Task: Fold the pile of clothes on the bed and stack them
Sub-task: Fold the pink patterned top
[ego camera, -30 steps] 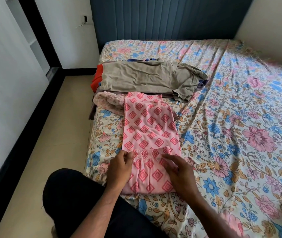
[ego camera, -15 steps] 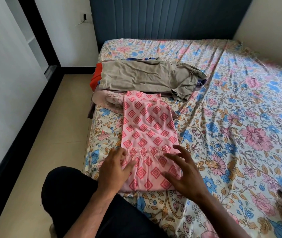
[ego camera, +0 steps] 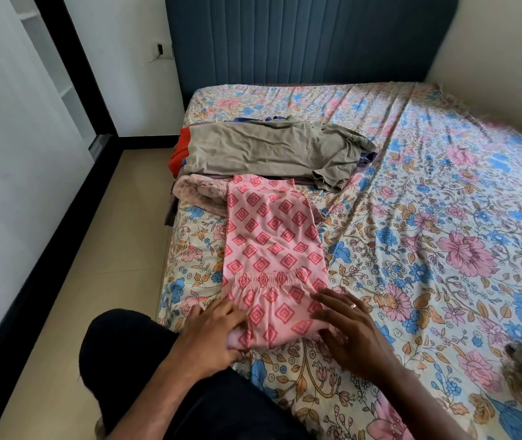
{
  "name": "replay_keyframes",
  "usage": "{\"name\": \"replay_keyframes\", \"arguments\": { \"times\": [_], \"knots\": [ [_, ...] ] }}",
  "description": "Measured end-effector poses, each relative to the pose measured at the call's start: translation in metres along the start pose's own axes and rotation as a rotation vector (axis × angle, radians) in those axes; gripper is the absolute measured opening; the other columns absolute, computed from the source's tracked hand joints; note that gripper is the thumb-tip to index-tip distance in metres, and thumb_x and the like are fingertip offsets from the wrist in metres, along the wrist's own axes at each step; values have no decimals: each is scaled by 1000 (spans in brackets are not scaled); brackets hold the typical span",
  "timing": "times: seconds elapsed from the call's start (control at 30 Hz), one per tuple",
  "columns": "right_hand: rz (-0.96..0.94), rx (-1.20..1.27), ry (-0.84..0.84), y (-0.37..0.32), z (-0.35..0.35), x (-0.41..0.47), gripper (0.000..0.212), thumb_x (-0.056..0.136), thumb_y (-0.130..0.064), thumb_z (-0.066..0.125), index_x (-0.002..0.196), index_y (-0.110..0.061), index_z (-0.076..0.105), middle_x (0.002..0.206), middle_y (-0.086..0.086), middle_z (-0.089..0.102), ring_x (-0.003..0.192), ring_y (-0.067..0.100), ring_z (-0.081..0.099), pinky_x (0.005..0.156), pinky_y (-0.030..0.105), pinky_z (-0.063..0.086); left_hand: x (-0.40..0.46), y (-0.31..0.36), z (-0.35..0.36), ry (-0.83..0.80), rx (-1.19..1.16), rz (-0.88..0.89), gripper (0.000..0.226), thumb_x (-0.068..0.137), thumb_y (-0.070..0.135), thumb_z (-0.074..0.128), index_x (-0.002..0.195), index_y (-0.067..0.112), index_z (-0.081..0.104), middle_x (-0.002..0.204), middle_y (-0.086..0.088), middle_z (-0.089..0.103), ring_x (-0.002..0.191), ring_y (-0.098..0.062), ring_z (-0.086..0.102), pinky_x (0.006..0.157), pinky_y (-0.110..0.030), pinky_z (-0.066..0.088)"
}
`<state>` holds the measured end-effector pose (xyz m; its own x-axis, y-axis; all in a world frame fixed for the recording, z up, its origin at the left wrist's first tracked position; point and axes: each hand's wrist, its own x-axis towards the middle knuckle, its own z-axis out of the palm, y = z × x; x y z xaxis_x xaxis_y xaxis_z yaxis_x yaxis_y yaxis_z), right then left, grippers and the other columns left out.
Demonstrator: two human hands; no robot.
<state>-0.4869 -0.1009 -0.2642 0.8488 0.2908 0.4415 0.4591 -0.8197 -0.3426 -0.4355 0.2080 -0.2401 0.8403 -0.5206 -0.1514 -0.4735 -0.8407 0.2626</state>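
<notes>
I log the pink patterned garment lying long on the bed edge, left hand gripping its near corner, right hand flat on it; thin, limp, light cloth, best held at both near corners.

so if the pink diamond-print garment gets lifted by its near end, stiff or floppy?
Probably floppy: the pink garment lies flat and follows the bedsheet. Likely light, thin cloth. The elastic band may bunch. The left hand grips its near corner; the right hand rests open beside it.
</notes>
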Motion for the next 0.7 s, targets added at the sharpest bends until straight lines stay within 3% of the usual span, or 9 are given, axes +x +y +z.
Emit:
{"name": "replay_keyframes", "arguments": {
  "times": [0.1,0.2,0.3,0.37,0.43,0.47,0.53,0.6,0.7],
  "knots": [
    [32,82,89,-8,1,11,29,94,-30,59,123,-29,61,137,-6,65,138,11,52,111,60,42,-1,-6,3,116,-96,20,50,84,47,68,133,42,57,163,14,19,143,-4,27,119,-42,18],
    [8,126,185,-18,-5,29,21,102,-37,50,120,-28,57,122,-5,72,119,4,63,112,55,43,-4,-12,-7,311,-380,97,19,80,37,64,98,44,66,145,25,45,133,-3,45,115,-47,27],
    [-23,189,227,-27,-15,41,19,106,-36,46,115,-25,59,108,-6,75,108,-1,62,105,46,51,-12,-11,-31,401,-512,182,12,82,28,62,90,36,66,131,27,57,127,-3,53,107,-34,39],
    [-27,253,216,-36,-19,43,13,104,-32,50,111,-25,58,102,-8,72,100,-1,65,86,32,61,-21,-7,-47,335,-602,239,15,84,26,61,94,26,71,113,20,68,106,-9,65,89,-28,55],
    [-13,353,220,-45,-22,38,9,101,-23,54,108,-20,58,102,-18,70,86,-1,70,63,17,58,-31,-5,-60,198,-726,222,9,87,26,62,91,29,70,90,11,69,76,-18,64,64,-38,57],
    [-4,398,231,-49,-22,34,8,101,-21,55,107,-18,59,102,-25,68,83,-3,71,58,13,55,-36,-4,-65,154,-770,216,7,88,23,64,89,27,69,84,9,68,70,-17,61,57,-36,54],
    [29,479,251,-59,-23,28,6,102,-21,54,104,-18,59,103,-31,69,83,-4,72,55,11,53,-41,-4,-77,109,-860,221,5,88,14,65,90,15,69,83,6,70,72,-13,64,59,-27,52],
    [97,557,265,-68,-26,28,7,101,-21,54,102,-22,60,103,-29,71,83,-1,73,52,13,54,-38,-5,-90,78,-964,205,7,89,8,62,91,3,65,91,-5,72,79,-21,69,60,-37,56],
    [256,616,257,-73,-24,49,12,104,-26,54,100,-17,61,95,-20,74,76,3,75,51,19,57,-14,-18,-97,63,-1099,106,9,88,13,62,90,6,67,94,-17,71,82,-46,66,66,-66,54]
  ]
}}
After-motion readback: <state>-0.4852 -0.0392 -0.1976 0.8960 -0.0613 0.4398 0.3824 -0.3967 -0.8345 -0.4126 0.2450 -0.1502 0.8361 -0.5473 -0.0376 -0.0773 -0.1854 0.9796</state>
